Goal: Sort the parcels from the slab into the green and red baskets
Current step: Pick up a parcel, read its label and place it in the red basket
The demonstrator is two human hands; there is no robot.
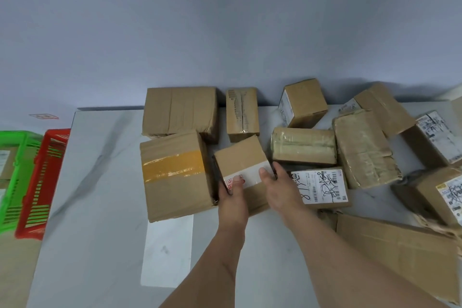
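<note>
Mostly pale marbled slab [100, 182], parcels [303, 146] scattered; plain grey wall [225, 20] behind.

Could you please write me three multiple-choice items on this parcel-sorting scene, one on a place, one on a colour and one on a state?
1. Where do the baskets stand?
A. left of the slab
B. right of the slab
C. on the slab

2. What colour is the tape band on the large box?
A. blue
B. yellow
C. black

3. What are the hands doing?
A. resting flat on the slab
B. both holding one small box
C. each holding a different box

Answers:
1 A: green basket and red basket sit past the slab's left edge.
2 B: large box.
3 B: left hand and right hand grip the small box.
</note>
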